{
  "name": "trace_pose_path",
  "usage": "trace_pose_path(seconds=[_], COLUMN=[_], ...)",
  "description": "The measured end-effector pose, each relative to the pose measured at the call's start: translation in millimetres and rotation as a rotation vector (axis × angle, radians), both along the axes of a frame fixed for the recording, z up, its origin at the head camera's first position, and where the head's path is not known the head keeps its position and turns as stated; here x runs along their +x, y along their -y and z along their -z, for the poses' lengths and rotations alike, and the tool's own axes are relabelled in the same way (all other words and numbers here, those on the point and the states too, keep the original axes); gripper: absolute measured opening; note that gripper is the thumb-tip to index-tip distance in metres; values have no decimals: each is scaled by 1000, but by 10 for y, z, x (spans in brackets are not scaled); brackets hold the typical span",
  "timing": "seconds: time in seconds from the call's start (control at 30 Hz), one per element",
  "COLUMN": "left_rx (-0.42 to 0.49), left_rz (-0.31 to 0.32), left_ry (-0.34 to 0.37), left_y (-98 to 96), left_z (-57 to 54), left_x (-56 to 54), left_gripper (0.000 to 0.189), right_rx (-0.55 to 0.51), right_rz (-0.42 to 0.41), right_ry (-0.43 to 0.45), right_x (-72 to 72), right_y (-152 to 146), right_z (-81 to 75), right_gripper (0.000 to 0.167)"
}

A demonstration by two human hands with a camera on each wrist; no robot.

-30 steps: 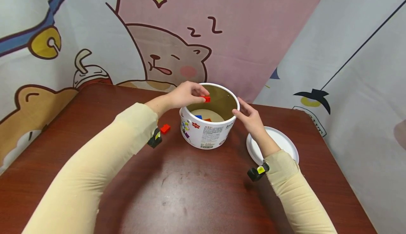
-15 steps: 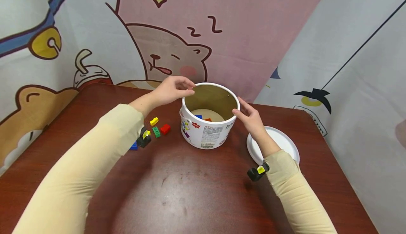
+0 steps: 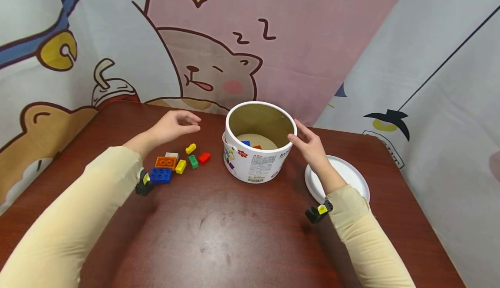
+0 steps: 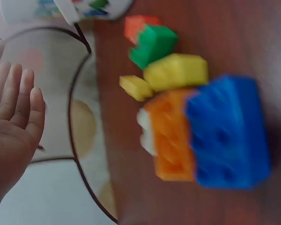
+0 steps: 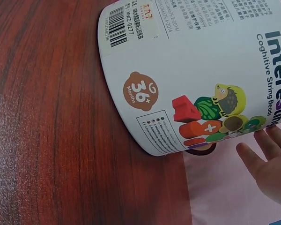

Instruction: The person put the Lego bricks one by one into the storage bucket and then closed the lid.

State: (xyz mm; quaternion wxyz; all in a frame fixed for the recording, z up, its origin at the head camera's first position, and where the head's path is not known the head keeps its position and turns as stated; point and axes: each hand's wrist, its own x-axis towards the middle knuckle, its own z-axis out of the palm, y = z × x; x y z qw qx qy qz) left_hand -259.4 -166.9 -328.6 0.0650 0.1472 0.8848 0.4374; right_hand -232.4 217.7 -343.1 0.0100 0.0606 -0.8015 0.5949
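My left hand (image 3: 172, 127) is in the air left of the bucket, its fingers loosely extended and holding nothing. Below it on the table lie toy building blocks: blue (image 3: 160, 175), orange (image 3: 166, 162), white (image 3: 172, 155), green (image 3: 193, 162), red (image 3: 204, 157), a larger yellow block (image 3: 181, 166) and a smaller yellow block (image 3: 190, 148). My right hand (image 3: 310, 148) holds the white printed bucket (image 3: 259, 166) at its right side, thumb at the rim and fingers along the outer wall. Blue (image 3: 245, 143) and orange-red blocks (image 3: 256, 147) show inside the bucket, partly hidden by its near wall.
A round white lid (image 3: 349, 177) lies right of the bucket, partly under my right forearm. The brown table (image 3: 218, 236) meets a cartoon-printed cloth (image 3: 312, 40) at its back edge. Dark cameras sit on both wrists.
The red block in my left hand has gone from it over the bucket. That hand has moved left and down, bringing the blocks on the table into view. My right hand has stayed at the bucket.
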Motion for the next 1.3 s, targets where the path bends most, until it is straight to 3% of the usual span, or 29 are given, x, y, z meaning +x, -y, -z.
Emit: trace_pose_path(seconds=[0.33, 0.53, 0.77, 1.3], left_rx=[-54, -72, -106, -154], left_rz=[-46, -41, -26, -71], left_ry=[60, 101, 135, 139], left_y=[454, 590, 664, 673], left_z=[454, 619, 695, 694], left_x=[66, 127, 165, 124], left_gripper=[39, 38, 35, 35], right_rx=[-3, -2, 6, -15], right_rz=[-1, 2, 3, 8], right_ry=[4, 10, 0, -10], right_x=[-1, 0, -3, -6], right_y=[-14, -13, -14, 10], right_z=[8, 13, 9, 11], right_gripper=[58, 58, 58, 57])
